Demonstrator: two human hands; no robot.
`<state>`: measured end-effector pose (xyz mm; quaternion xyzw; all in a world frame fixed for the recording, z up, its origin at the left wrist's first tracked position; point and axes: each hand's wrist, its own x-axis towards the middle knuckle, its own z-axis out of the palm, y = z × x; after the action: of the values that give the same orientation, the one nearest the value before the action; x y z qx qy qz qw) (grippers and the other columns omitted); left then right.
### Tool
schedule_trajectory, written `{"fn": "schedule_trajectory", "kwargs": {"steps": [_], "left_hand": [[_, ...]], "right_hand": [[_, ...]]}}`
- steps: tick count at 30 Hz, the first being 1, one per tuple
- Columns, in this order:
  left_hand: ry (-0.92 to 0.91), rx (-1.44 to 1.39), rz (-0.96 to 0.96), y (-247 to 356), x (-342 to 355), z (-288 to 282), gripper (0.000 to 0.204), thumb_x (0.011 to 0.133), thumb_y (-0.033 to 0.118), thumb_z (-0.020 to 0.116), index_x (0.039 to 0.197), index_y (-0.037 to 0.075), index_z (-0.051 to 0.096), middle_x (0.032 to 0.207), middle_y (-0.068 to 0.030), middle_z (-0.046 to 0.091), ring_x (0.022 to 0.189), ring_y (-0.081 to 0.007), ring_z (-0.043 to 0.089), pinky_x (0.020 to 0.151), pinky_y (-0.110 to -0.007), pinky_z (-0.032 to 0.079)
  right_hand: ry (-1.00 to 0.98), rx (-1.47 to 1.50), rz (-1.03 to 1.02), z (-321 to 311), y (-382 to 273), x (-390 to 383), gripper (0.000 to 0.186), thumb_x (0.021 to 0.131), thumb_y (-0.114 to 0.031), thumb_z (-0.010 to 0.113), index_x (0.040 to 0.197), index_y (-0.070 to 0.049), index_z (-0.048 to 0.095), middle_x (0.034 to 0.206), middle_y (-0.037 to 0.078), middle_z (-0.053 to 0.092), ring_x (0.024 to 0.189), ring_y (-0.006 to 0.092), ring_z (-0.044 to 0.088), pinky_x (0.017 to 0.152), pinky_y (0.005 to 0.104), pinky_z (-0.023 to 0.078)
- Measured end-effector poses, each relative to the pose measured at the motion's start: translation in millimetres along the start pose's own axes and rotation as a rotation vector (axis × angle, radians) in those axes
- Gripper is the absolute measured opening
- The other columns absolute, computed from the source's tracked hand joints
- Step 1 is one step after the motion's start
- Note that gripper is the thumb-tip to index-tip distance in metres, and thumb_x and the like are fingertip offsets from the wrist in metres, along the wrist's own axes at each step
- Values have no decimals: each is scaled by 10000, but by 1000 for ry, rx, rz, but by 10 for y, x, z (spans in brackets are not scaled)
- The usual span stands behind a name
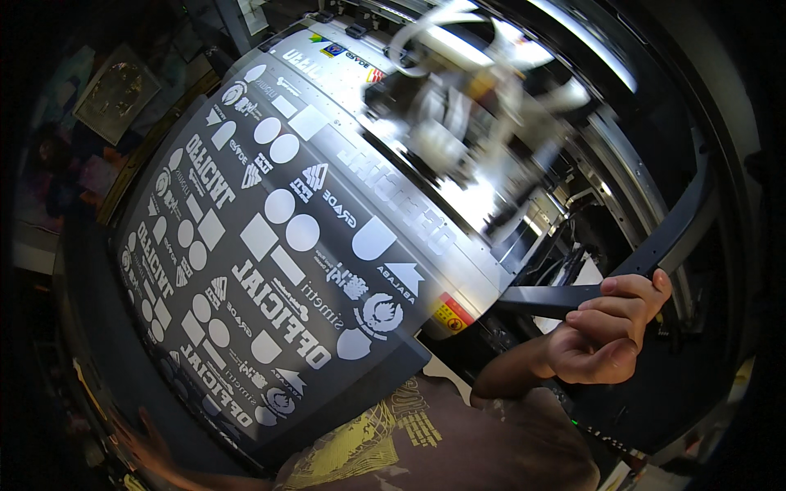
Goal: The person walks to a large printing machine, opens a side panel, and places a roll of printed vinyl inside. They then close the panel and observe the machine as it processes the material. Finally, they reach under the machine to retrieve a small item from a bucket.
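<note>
Has the right grip point(606, 335) at a dark angled bar point(540, 299), with curled fingers (around it or merely against it, hard to tell). Has the left grip point(151, 446), dim, low at the left, near the lower edge of a dark sheet point(225, 270) covered with white shapes and partly mirrored lettering. Shows a silvery plate point(485, 274) beyond the sheet, with a red-and-yellow label point(451, 313) near the bar. Shows a blurred machine head point(458, 123) above the plate, and nearest the body a brown shirt point(508, 442) with yellow print.

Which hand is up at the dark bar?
The right hand, curled at the dark bar; the left hand is down in the dim lower left, away from it.
</note>
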<state>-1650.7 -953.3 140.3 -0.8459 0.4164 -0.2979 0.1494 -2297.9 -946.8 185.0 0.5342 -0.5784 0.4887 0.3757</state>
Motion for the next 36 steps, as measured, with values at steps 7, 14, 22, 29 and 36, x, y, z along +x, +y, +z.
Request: {"fn": "schedule_trajectory", "kwargs": {"steps": [7, 14, 22, 29, 36], "left_hand": [[-6, -100, -10, -20, 5, 51, 723, 974, 632, 481, 1575, 285, 277, 1583, -77, 369, 1451, -307, 360, 1166, -548, 364], [-123, 33, -64, 140, -12, -206, 744, 966, 648, 479, 1582, 293, 258, 1591, -77, 356, 1450, -296, 365, 1161, -541, 367], [-96, -5, -35, 11, 41, 45, 754, 986, 638, 445, 1586, 218, 264, 1603, -109, 331, 1453, -308, 357, 1182, -517, 333], [-180, 106, -126, 211, -21, -279, 727, 971, 637, 485, 1576, 283, 292, 1592, -51, 362, 1462, -258, 348, 1175, -493, 335], [-121, 59, -95, 152, -18, -210, 705, 983, 600, 497, 1574, 271, 299, 1582, -58, 373, 1451, -264, 356, 1178, -492, 331]], "right_hand": [[-11, -22, 1, -18, 6, -9, 568, 1023, -290, 273, 529, -151, 515, 529, -4, 468, 695, 155, 567, 1091, 524, 330], [-12, -17, -31, -17, 32, -2, 586, 1026, -252, 239, 522, -111, 504, 520, 27, 441, 674, 191, 571, 1083, 529, 360], [17, -7, -38, 12, 65, -1, 589, 1027, -253, 231, 514, -112, 486, 516, 27, 442, 656, 195, 571, 1078, 534, 365], [-13, -22, -31, -16, 58, 4, 567, 1007, -240, 249, 518, -107, 503, 530, 33, 454, 675, 195, 579, 1083, 534, 362], [9, -3, -4, 8, 33, 18, 555, 1015, -246, 282, 524, -136, 518, 515, 4, 453, 671, 162, 553, 1101, 512, 331]]}}
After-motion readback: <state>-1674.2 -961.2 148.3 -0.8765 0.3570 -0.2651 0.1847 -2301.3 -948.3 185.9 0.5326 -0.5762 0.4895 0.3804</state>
